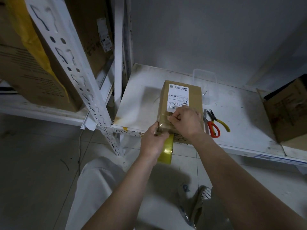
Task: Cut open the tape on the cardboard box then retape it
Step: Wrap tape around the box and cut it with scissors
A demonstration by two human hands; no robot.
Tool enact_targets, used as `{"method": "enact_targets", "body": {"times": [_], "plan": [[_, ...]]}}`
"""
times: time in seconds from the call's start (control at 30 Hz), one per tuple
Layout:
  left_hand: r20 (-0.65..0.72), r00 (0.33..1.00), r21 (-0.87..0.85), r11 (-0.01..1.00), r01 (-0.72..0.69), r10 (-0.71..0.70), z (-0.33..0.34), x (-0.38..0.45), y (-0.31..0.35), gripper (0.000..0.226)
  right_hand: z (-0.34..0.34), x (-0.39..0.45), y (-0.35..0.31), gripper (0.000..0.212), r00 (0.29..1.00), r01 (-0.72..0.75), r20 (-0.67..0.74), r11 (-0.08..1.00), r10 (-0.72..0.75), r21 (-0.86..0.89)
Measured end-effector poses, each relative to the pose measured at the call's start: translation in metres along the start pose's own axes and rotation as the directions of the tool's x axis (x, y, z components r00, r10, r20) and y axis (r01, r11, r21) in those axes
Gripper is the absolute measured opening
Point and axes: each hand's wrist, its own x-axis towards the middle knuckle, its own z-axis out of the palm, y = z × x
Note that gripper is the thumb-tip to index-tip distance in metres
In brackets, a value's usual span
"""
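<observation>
on the white metal shelf (141, 83), near its front edge, the small cardboard box (163, 103) lay with its shipping label (177, 98) facing up. a strip of clear tape ran over the near end of its top face, so the job looked to be in the retaping stage, though whether the old seam had been fully cut could not be told from this view.

the left hand (153, 141) was curled around a yellowish roll of packing tape (166, 152), held below the box's near left corner just off the shelf edge, with the thumb up against the box edge. the right hand (184, 120) rested on the box top, its fingers bent and pressing or pinching the tape end; which of the two was unclear.

to do this step well, the right hand should have kept the free end pinned flat while the left drew the roll away under steady tension, keeping the strip in line with the seam. smoothing from the middle outward would push out bubbles and wrinkles. the box was light and close to the edge, so too hard a pull could drag it off.

red-handled scissors (212, 127) and yellow-handled pliers (217, 120) lay just beside the box on its right, within reach for cutting the strip. an open carton (285, 112) stood further right.
</observation>
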Motion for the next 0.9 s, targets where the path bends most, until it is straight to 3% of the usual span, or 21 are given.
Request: {"method": "enact_targets", "body": {"times": [0.17, 0.33, 0.4, 0.53, 0.63, 0.73, 0.8, 0.9], "plan": [[-0.015, 1.000, -0.044, 0.999, 0.002, -0.002, 0.001, 0.000, 0.002, 0.034, 0.002, 0.002, 0.000, 0.031, 1.000, -0.011, -0.008, 1.000, 0.010, -0.011], [-0.166, 0.979, -0.037, 0.993, 0.111, -0.116, 0.005, -0.001, -0.001, 0.018, 0.005, 0.003, 0.000, 0.020, 0.997, -0.080, -0.019, 0.995, 0.081, 0.062], [-0.091, 0.982, -0.043, 0.985, 0.164, -0.168, 0.005, -0.005, 0.001, 0.018, 0.006, 0.001, 0.000, 0.018, 0.993, -0.107, -0.045, 0.991, 0.111, 0.082], [0.134, 0.964, -0.140, 0.959, 0.248, -0.230, 0.003, -0.013, -0.003, 0.018, -0.004, -0.003, -0.003, 0.076, 0.978, -0.184, -0.055, 0.957, 0.201, 0.222], [0.154, 0.966, -0.105, 0.969, 0.225, -0.207, 0.004, -0.015, -0.007, 0.016, 0.003, -0.007, -0.005, 0.070, 0.972, -0.207, -0.111, 0.978, 0.208, 0.015], [0.163, 0.969, -0.097, 0.974, 0.206, -0.188, 0.002, -0.013, -0.007, 0.014, 0.014, -0.011, -0.008, 0.080, 0.962, -0.242, -0.159, 0.962, 0.221, -0.125], [0.174, 0.969, -0.118, 0.973, 0.200, -0.178, 0.000, -0.009, -0.007, 0.014, 0.017, -0.015, -0.005, 0.080, 0.979, -0.173, -0.136, 0.974, 0.154, -0.144], [0.221, 0.961, -0.105, 0.975, 0.195, -0.168, -0.003, -0.006, -0.010, 0.014, 0.013, -0.018, 0.006, 0.077, 1.000, 0.018, 0.024, 0.974, -0.012, -0.224]]}}
